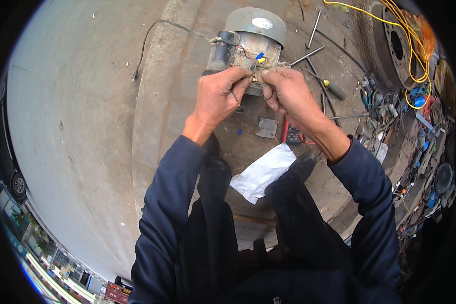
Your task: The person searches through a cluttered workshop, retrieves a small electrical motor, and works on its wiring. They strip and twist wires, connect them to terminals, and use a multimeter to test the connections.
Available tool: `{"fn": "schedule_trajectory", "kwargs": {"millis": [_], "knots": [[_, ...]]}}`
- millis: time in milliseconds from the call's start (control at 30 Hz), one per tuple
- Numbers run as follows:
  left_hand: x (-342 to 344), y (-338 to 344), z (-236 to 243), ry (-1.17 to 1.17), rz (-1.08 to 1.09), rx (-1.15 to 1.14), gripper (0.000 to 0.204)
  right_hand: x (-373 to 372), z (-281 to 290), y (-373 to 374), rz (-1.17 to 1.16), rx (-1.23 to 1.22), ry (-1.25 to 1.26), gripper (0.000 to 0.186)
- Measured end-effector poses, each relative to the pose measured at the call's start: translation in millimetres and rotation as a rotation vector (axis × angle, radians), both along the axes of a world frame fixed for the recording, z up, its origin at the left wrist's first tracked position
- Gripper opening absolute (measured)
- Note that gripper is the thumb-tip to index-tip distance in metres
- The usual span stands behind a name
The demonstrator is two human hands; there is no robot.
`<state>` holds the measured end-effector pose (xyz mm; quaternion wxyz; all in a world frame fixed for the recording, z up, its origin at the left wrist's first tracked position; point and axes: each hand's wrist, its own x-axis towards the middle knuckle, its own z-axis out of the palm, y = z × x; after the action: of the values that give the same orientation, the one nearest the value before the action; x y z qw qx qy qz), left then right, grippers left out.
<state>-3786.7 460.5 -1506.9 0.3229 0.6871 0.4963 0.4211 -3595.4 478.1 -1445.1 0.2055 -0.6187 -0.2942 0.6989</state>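
Observation:
An electric motor [261, 45] with a rounded grey end cover lies on the ground ahead of me. A dark cylindrical capacitor [221, 53] sits on its left side. Thin wires and a blue connector [260, 55] beside a yellow connector [261, 60] come out of the motor's open top. My left hand [220, 91] is closed in a pinch at the motor's near side, with a thin dark wire [235, 97] showing under its fingers. Close against it, my right hand [289, 91] is also pinched. A tiny brass-coloured piece shows between the fingertips; its kind is unclear.
A white cloth [263, 173] lies between my feet, near a red-and-black multimeter [292, 133] and a flat grey plate [266, 127]. Rods and a screwdriver [334, 89] lie at right. Beyond are a wheel rim [393, 44], a yellow cable [411, 35] and piled scrap.

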Motion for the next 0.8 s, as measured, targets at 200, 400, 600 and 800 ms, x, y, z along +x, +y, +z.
{"fn": "schedule_trajectory", "kwargs": {"millis": [200, 400, 600, 800], "knots": [[-3.5, 3.9, 2.0, -0.010, -0.021, -0.051, 0.010, 11.9, -15.4, 0.7, 0.588, 1.231, -0.514, 0.022], [-5.4, 4.1, 0.5, -0.001, -0.040, -0.073, 0.011, 4.8, -18.8, 12.0, 0.528, 0.933, -0.441, 0.014], [-5.3, 1.0, -4.1, 0.004, -0.058, 0.071, 0.014, -6.6, 0.2, 7.7, -0.142, -0.256, 0.251, 0.020], [-5.4, -0.9, -1.9, 0.157, -0.020, 0.182, 0.019, -11.9, -12.9, 5.2, 0.313, 0.599, -0.381, 0.015]]}}
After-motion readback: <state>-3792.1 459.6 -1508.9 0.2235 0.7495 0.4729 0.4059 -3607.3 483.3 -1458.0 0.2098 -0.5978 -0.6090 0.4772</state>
